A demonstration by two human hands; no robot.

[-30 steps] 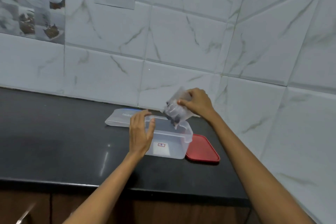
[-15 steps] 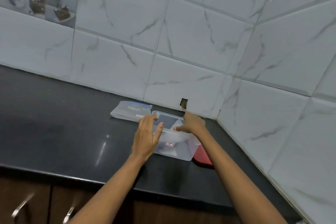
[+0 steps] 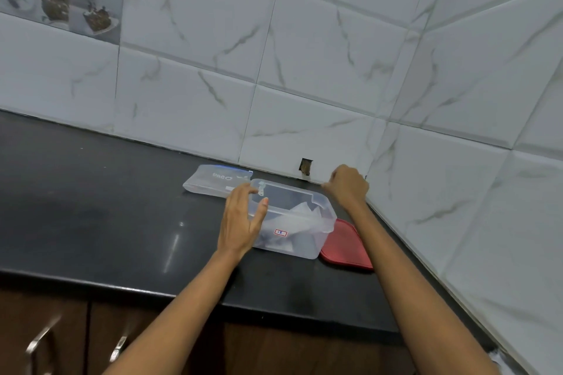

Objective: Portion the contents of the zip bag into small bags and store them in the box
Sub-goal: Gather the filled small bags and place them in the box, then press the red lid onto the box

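Black counter (image 3: 91,216), frame centre: left hand (image 3: 240,222) spread, steadying box (image 3: 292,222); right hand (image 3: 347,186) curled, apparently empty. Storing seems done; red lid (image 3: 347,246) likely next.

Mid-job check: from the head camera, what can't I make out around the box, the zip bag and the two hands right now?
- Box contents: head view; frosted walls and crumpled bags blur them, count unclear.
- Zip bag: whether anything remains inside, too small and translucent.
- Right hand: curled, back to camera; whether its grip holds anything is hidden.
- Red lid: its left part is hidden behind the box.
- Left hand: its palm hides the box's near-left corner.
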